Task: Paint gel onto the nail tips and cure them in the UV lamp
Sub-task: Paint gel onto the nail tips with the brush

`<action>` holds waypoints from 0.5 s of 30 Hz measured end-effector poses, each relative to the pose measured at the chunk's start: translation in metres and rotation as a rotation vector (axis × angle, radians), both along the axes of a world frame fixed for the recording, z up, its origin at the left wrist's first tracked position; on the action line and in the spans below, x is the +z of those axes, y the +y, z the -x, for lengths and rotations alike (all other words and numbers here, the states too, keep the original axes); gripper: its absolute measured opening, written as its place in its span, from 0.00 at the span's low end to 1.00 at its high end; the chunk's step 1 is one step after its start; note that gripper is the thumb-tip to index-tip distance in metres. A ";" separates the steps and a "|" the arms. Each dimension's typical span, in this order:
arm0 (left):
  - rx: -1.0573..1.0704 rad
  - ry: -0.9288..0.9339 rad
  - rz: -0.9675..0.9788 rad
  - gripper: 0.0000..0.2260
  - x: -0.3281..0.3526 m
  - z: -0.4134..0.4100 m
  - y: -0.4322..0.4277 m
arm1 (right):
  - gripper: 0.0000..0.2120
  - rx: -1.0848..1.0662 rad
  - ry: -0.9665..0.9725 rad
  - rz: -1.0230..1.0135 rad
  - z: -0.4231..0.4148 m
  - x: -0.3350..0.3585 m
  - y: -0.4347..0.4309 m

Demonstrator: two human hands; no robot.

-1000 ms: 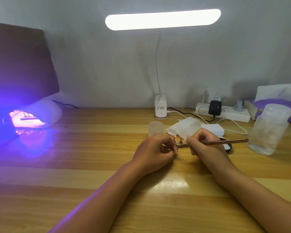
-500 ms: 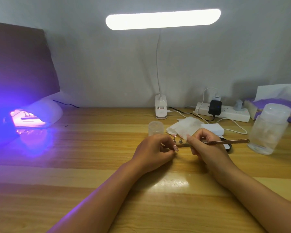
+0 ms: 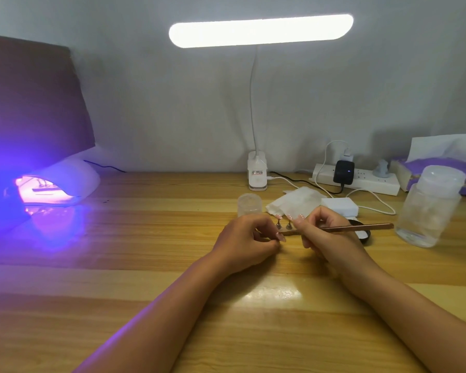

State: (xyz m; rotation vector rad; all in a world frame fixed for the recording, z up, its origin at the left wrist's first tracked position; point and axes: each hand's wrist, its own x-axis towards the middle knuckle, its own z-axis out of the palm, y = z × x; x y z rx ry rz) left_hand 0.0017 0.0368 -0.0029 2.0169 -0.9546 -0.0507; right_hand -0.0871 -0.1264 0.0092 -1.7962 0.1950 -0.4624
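Observation:
My right hand (image 3: pixel 326 235) grips a rose-gold gel brush (image 3: pixel 361 227) whose tip points left toward my left hand (image 3: pixel 246 239). My left hand's fingers are curled and pinch something small at the brush tip; what it is stays hidden behind the fingers. Two nail tips on small metal stands (image 3: pixel 283 224) stand on the table just behind the two hands. The white UV lamp (image 3: pixel 62 181) glows violet at the far left, with a holder visible inside it.
A small clear jar (image 3: pixel 249 204), a white wipe (image 3: pixel 293 201) and a white box (image 3: pixel 339 205) sit behind the hands. A tall clear bottle (image 3: pixel 431 205) stands at right. A power strip (image 3: pixel 358 179), tissue box (image 3: pixel 441 170) and clip desk lamp (image 3: pixel 257 175) line the wall.

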 end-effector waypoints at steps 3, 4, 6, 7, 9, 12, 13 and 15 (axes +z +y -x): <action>0.004 -0.006 -0.006 0.07 0.000 -0.001 0.000 | 0.09 0.011 0.023 0.084 -0.001 -0.001 0.001; -0.001 -0.006 -0.002 0.07 0.001 0.000 0.000 | 0.08 -0.001 0.026 0.094 -0.001 -0.001 0.001; -0.016 -0.015 0.005 0.09 0.001 0.000 0.000 | 0.08 -0.036 0.021 0.099 -0.001 -0.001 0.000; -0.019 -0.015 0.006 0.09 0.001 0.000 0.000 | 0.08 -0.052 0.012 0.087 -0.001 -0.002 -0.001; -0.011 -0.014 0.004 0.07 0.001 0.000 0.000 | 0.08 -0.073 -0.007 0.034 0.000 -0.002 -0.001; -0.006 -0.012 0.001 0.06 -0.001 0.000 0.000 | 0.10 -0.086 -0.039 -0.086 0.004 0.001 -0.001; -0.003 -0.012 0.001 0.06 -0.001 0.000 0.000 | 0.11 -0.088 -0.052 -0.118 0.006 0.002 0.000; 0.009 -0.014 0.001 0.05 -0.001 0.000 0.000 | 0.12 -0.086 -0.069 -0.134 0.008 0.005 0.001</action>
